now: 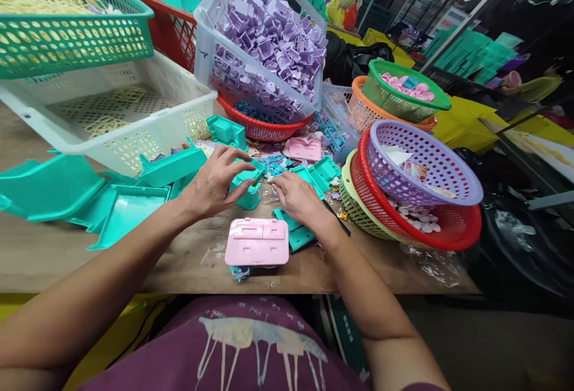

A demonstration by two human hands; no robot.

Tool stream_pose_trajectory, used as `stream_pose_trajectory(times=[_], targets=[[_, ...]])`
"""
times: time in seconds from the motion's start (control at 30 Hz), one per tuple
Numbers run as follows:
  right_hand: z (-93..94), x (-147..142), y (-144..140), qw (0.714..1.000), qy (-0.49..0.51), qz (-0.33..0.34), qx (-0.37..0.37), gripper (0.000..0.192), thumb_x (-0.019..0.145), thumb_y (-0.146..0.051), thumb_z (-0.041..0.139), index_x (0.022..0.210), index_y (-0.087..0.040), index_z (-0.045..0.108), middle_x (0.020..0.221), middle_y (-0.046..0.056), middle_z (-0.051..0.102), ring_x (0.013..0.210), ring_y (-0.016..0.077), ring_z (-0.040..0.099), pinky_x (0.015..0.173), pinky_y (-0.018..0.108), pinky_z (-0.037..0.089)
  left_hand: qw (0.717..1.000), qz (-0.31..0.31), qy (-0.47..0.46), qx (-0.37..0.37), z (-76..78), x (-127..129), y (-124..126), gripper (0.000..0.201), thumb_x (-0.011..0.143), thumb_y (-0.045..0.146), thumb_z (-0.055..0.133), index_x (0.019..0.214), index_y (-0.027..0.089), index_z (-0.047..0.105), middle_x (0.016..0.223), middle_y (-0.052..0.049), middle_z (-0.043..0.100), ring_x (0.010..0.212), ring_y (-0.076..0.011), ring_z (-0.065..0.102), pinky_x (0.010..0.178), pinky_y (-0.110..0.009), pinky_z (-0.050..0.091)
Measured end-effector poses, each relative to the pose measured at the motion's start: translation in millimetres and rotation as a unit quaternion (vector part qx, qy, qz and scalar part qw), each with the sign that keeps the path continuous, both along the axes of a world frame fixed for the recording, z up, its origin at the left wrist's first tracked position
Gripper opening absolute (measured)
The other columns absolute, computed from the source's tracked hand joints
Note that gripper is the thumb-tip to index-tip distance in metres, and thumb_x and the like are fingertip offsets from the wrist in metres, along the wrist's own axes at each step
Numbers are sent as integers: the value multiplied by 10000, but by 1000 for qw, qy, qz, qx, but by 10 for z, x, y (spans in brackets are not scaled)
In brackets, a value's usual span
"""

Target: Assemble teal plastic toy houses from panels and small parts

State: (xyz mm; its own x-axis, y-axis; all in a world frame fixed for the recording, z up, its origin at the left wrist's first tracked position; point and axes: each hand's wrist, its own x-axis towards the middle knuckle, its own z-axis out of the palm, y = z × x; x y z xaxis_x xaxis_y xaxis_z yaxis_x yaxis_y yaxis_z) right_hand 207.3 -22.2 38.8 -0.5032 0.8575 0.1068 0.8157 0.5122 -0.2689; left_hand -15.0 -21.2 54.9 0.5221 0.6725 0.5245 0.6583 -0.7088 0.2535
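My left hand [217, 182] is raised over the middle of the table, thumb and fingers apart and curved. Its fingertips come close to a teal plastic part [250, 198]; whether they touch it I cannot tell. My right hand [296, 196] reaches into a heap of small blue pieces [275, 165], fingers bent together at the heap's near edge. Whatever those fingertips pinch is too small or hidden. In front of me lies a pink plastic lid [257, 243] on top of a teal and blue piece. A flat teal part [293, 229] sits under my right wrist.
Teal trays [130, 214] pile up at left, before a white crate [112, 140]. A tilted clear crate [204, 50] full of purple parts stands behind, over a red basket [264, 131]. Stacked baskets, a purple one [426, 191] uppermost, stand at right. A green basket [76, 44] is upper left.
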Motion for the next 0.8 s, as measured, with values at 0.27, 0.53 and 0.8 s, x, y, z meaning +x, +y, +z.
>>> stream_pose_trajectory(times=[0.27, 0.53, 0.8], targets=[[172, 145, -739, 963, 134, 174, -154, 775, 833, -577, 685, 1478, -255, 399, 1464, 84, 496, 1343, 256, 477, 1109, 402, 433, 977, -162, -46, -133, -89, -111, -741, 830, 797, 536, 718, 1477, 246, 341, 1374, -169, 502, 1233, -328, 495, 1015, -512, 465], [-317, 152, -920, 981, 88, 162, -58, 952, 785, -318, 743, 1545, -347, 171, 1455, 111, 442, 1324, 323, 483, 1039, 490, 500, 964, -133, -94, -212, -610, -174, -1133, 1242, 671, 591, 794, 1570, 273, -3, 1517, -218, 255, 1418, -409, 306, 1110, -576, 390], [-233, 45, -1091, 980, 93, 153, -85, 952, 790, -358, 762, 1554, -308, 197, 1497, 129, 399, 1398, 338, 375, 1129, 557, 392, 959, -102, -110, -243, -516, -207, -1391, 1176, 673, 423, 830, 1567, 310, 75, 1500, -175, 306, 1405, -394, 333, 1117, -571, 394]])
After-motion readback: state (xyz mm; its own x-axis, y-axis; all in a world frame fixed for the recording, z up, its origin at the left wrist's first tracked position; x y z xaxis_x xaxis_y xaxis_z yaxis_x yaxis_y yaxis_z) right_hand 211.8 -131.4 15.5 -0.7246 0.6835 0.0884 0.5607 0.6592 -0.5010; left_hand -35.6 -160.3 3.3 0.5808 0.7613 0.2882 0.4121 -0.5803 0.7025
